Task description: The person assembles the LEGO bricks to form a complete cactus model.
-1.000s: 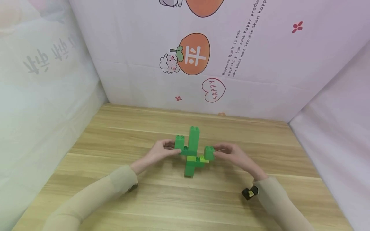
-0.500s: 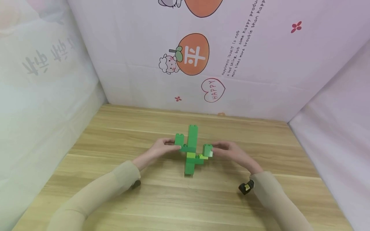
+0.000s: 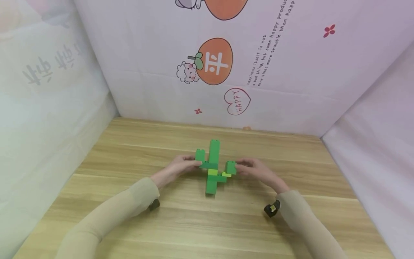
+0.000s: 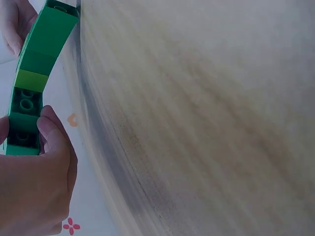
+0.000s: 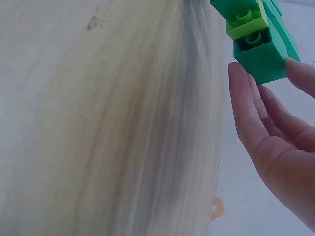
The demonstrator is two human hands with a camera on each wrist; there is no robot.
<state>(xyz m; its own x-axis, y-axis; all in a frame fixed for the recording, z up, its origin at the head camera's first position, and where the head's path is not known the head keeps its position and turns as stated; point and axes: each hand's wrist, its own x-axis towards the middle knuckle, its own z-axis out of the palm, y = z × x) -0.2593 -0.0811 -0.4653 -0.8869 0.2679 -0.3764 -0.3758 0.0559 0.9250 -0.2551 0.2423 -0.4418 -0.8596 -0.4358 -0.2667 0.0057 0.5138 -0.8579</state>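
A cactus-shaped build of green toy bricks [image 3: 214, 153] has a tall stem, a lime-green band and two side arms. My left hand [image 3: 178, 167] pinches the left arm's brick [image 3: 200, 155] between thumb and fingers. On the other side, my right hand [image 3: 257, 169] pinches the right arm's brick [image 3: 231, 167], below which sits a lime-green piece [image 3: 226, 175]. The left wrist view shows the hollow undersides of the toy-brick cactus [image 4: 44, 34]. In the right wrist view, thumb and fingertips touch the end brick [image 5: 261, 59].
Around the hands lies the wood-grain tabletop [image 3: 194, 223]. A printed white cloth [image 3: 155, 72] rises along the table's back edge, with pale cloth walls at left and right. Dark wrist devices [image 3: 272, 208] show below both sleeves.
Both hands keep their hold. The brick cactus shifts slightly up and left in the head view, and its stud-covered tops show less, so it has tilted a little.
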